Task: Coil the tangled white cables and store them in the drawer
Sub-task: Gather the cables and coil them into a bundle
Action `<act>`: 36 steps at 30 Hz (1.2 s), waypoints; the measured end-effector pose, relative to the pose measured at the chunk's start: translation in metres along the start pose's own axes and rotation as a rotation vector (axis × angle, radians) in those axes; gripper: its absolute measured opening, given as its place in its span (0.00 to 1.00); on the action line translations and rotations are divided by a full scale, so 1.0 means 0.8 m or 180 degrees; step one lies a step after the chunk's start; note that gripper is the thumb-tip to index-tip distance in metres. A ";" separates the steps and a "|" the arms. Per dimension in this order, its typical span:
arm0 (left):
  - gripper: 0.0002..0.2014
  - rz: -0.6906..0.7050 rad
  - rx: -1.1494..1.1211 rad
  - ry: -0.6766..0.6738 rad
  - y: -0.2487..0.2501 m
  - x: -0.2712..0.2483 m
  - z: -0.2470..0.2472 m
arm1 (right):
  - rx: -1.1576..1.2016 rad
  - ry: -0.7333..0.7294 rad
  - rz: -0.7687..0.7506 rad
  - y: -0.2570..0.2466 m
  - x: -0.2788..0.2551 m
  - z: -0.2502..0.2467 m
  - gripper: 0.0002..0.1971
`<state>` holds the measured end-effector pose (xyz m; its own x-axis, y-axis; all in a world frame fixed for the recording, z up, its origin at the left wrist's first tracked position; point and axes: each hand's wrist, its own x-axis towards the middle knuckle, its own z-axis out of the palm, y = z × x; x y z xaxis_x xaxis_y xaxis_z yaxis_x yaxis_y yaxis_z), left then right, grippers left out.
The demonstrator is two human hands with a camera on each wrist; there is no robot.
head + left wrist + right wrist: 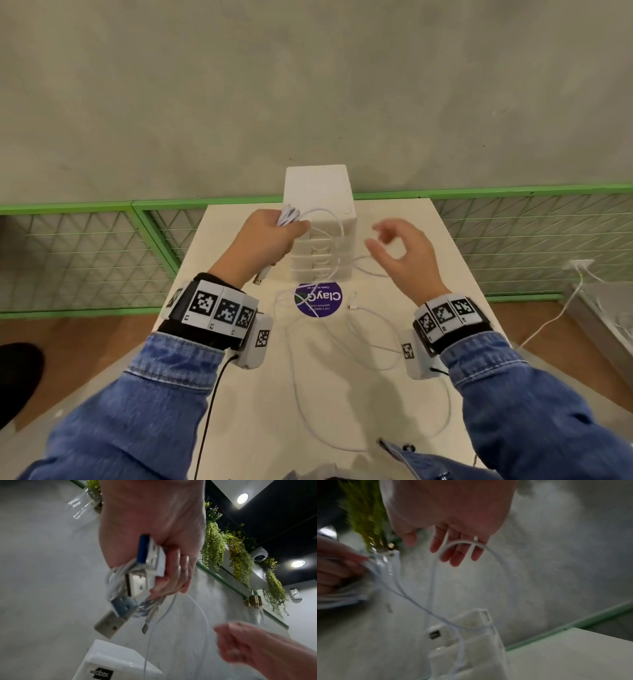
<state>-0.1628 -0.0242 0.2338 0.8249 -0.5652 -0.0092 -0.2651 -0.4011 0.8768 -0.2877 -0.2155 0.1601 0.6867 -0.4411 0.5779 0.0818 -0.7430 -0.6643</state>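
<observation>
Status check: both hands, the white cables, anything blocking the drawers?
Left hand grips coiled white cable bundle. Right hand open, loop across fingers. More white cable loose on table. White drawer unit shut, strand draped across front.

A round purple sticker (319, 300) on the cream tabletop (404, 411) reads "ClayG" in white — its smaller lines are too blurred. The white plastic drawer unit (109, 660) bears a black logo (102, 675) — illegible.
</observation>
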 end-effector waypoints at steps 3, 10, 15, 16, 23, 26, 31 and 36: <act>0.16 0.0080 -0.0078 -0.0316 0.009 -0.004 0.016 | -0.0107 -0.0408 -0.0179 -0.025 0.019 0.019 0.36; 0.18 0.0183 0.0131 -0.0720 0.013 -0.012 0.018 | 0.0577 -0.1011 0.0300 -0.025 0.029 0.038 0.11; 0.17 0.0106 0.0136 -0.1238 0.008 -0.024 0.021 | 0.0339 -0.0836 -0.0346 -0.024 0.051 0.021 0.11; 0.17 0.0126 -0.0120 -0.1389 0.011 -0.026 0.023 | 0.0264 -0.0965 -0.0344 -0.022 0.051 0.025 0.11; 0.17 0.0393 -0.1534 -0.1807 0.022 -0.024 0.030 | 0.0823 -0.1450 0.0393 -0.027 0.034 0.054 0.06; 0.17 0.0405 -0.2049 -0.1537 0.021 -0.018 0.033 | 0.0692 -0.1623 0.0758 -0.027 0.016 0.069 0.11; 0.19 0.0543 -0.2619 -0.0689 0.018 -0.007 0.035 | 0.0871 -0.1810 0.0940 -0.032 -0.015 0.080 0.09; 0.14 0.0652 -0.2895 0.0452 0.016 0.013 0.020 | 0.0854 -0.2326 0.1277 -0.028 -0.055 0.094 0.08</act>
<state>-0.1658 -0.0471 0.2374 0.8745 -0.4452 0.1927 0.0305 0.4469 0.8941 -0.2654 -0.1418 0.1142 0.9836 -0.1424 -0.1107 -0.1610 -0.4169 -0.8946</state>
